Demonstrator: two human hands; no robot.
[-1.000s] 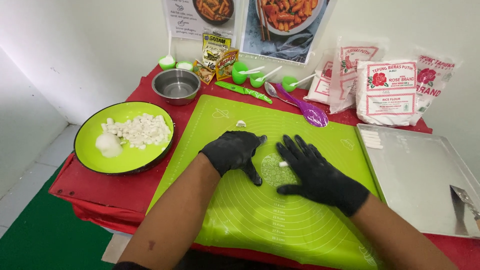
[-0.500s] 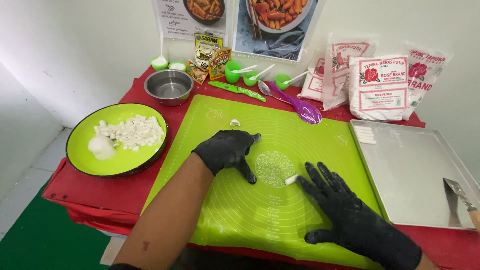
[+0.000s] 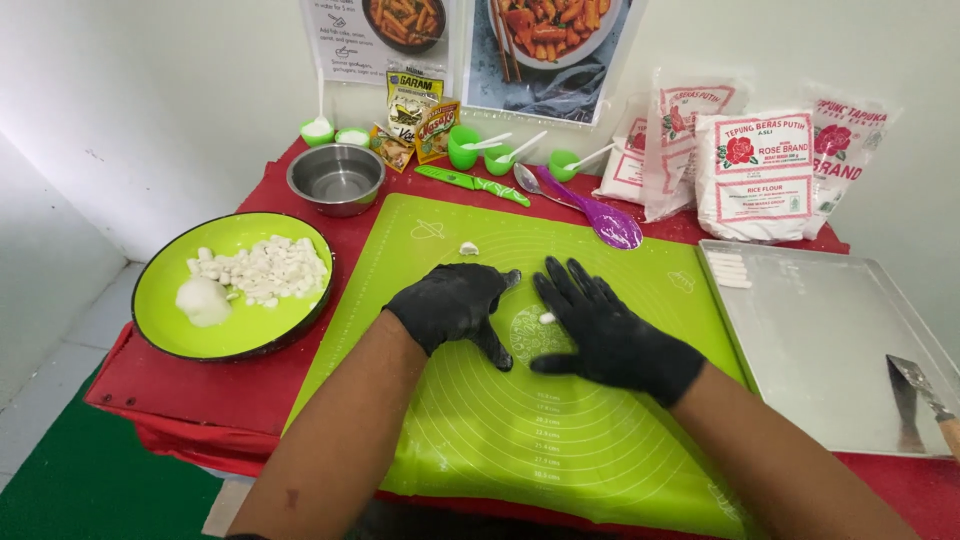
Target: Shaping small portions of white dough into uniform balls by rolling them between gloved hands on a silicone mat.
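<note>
Left hand (image 3: pixel 455 305): my gloved fingers curled on the green mat (image 3: pixel 560 440), gripping nothing.
Right hand (image 3: pixel 600 330): fingers spread flat over a small dough piece (image 3: pixel 547 318).
Risk: pressing unevenly might squash the dough or let it slip aside.

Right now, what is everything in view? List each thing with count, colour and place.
Silicone mat: one, green, table centre.
Dough piece: one, white, under the right fingers.
Dough bit: one, white, mat's far part.
Plate: one, green, left, holding white dough chunks.
Metal bowl: one, silver, far left.
Knife: one, green, beyond mat.
Spoon: one, purple, beyond mat.
Small cups: several, green, at the wall.
Flour bags: three, white, far right.
Tray: one, silver, right.
Tablecloth: red.
Left hand: black glove, curled on mat.
Right hand: black glove, flat on mat.
</note>
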